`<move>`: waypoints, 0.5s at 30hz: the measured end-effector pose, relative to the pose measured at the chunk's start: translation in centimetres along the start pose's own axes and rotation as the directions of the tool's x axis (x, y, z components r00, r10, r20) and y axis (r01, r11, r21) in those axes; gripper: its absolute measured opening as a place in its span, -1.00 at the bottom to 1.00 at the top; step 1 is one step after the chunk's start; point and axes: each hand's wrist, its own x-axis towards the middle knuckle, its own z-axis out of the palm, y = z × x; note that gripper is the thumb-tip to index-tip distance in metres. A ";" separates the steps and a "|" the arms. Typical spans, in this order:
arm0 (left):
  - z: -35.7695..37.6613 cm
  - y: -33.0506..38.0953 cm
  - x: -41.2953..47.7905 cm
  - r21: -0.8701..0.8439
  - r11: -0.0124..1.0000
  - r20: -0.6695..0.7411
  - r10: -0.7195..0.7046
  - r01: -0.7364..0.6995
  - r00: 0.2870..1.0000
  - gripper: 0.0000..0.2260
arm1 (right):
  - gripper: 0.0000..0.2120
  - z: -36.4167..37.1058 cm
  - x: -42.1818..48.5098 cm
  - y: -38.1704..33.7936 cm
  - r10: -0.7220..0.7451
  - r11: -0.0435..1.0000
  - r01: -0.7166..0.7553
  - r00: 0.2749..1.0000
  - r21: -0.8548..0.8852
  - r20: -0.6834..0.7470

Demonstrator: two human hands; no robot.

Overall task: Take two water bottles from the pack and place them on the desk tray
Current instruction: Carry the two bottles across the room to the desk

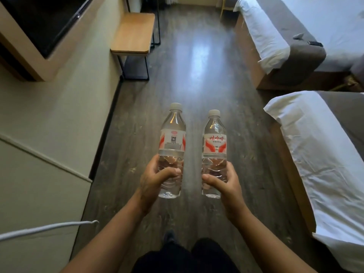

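Observation:
I hold two clear water bottles upright over the dark wood floor, side by side and a hand's width apart. Each has a white cap and a red-and-white label. My left hand (155,178) grips the lower half of the left bottle (173,138). Around the lower half of the right bottle (214,142) my right hand (224,184) is closed. No pack and no tray are in view.
A wooden-topped side table (134,33) on black legs stands against the left wall, below a wall-mounted dark screen (45,22). Two beds with white sheets (325,150) (279,36) line the right side. The floor aisle (197,75) runs between them. A white cord (49,228) hangs at lower left.

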 end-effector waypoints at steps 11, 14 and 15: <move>-0.2 9.0 24.7 0.013 0.999 0.022 0.050 -0.050 0.999 -0.43 | -0.25 1.4 25.3 -5.8 -0.033 0.999 0.034 0.999 0.019 -0.017; 0.6 11.8 32.7 0.019 0.998 -0.001 0.058 -0.057 0.998 -0.43 | -0.27 1.1 34.0 -7.6 -0.046 0.998 0.046 0.999 0.031 -0.006; 1.0 12.8 35.4 0.023 0.998 -0.009 0.055 -0.055 0.998 -0.43 | -0.28 1.0 37.0 -8.4 -0.040 0.999 0.040 0.999 0.029 0.004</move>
